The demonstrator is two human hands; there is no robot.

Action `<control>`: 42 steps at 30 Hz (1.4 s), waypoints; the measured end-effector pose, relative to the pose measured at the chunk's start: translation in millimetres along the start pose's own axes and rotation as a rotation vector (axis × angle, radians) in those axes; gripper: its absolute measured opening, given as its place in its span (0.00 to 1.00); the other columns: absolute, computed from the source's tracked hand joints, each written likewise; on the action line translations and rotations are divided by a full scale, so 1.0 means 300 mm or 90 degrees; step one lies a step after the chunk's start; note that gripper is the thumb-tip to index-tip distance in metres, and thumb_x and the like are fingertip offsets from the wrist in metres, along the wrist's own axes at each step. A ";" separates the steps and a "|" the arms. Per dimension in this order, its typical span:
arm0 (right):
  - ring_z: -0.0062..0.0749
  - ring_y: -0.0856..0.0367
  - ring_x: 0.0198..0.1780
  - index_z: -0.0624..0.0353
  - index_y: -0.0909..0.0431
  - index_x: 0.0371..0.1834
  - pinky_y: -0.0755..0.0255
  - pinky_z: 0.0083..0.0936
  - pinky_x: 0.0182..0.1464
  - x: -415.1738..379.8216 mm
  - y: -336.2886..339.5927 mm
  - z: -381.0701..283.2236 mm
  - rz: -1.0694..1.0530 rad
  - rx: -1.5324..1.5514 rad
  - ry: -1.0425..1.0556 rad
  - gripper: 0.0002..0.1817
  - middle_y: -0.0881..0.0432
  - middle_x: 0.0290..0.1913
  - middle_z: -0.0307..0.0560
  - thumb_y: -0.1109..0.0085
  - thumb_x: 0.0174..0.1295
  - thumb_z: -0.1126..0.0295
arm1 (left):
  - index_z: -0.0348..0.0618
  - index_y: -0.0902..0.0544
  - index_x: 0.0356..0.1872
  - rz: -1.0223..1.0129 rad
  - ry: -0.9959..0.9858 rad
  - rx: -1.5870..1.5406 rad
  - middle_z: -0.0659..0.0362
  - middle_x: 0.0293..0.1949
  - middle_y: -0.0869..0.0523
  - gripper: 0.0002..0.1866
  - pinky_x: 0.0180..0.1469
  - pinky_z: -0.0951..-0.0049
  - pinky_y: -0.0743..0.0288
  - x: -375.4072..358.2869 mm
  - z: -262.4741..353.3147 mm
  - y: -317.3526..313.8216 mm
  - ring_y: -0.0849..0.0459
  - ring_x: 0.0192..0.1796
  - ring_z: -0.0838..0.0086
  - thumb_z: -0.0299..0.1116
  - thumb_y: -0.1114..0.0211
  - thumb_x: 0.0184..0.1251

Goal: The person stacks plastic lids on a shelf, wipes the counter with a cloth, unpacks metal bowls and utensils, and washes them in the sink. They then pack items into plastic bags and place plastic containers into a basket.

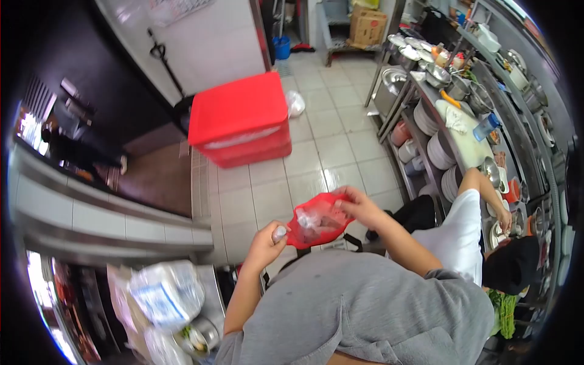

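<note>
In front of my grey shirt I hold a red plastic bag (322,236) between both hands, its mouth spread open toward me. Clear and whitish wrapped contents (309,220) show inside. My left hand (263,248) is closed at the bag's left edge, and the rounded end of a whitish, shiny piece (279,233) pokes out of that fist. My right hand (360,208) pinches the bag's upper right rim, thumb and fingers closed on it.
A large red lidded bin (240,115) stands ahead on the tiled floor (319,131). At right, a co-worker in white (453,234) reaches over a steel counter with a cutting board (477,149), bowls and stacked plates (439,151). Plastic-wrapped packs (167,295) lie at lower left.
</note>
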State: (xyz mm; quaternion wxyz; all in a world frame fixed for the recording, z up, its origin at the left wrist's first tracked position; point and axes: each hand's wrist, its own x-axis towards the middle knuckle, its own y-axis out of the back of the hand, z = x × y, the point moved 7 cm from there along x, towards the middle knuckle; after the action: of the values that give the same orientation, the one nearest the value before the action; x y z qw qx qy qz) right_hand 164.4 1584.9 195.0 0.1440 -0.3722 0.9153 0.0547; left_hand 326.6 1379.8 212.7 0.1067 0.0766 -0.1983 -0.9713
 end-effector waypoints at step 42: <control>0.38 0.15 0.37 0.71 0.19 0.41 0.23 0.35 0.36 1.476 2.013 0.613 0.580 0.220 -0.707 0.19 0.15 0.36 0.56 0.42 0.61 0.62 | 0.44 0.38 0.64 0.394 0.333 0.193 0.44 0.54 0.22 0.32 0.57 0.57 0.29 3.382 -0.752 0.454 0.20 0.53 0.51 0.29 0.34 0.60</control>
State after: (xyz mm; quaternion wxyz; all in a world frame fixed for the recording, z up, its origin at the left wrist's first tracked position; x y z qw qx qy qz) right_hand -517.3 1761.2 -119.1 0.6054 0.1553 0.7672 0.1444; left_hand -585.8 933.2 -45.8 0.4273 0.2720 -0.3188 -0.8012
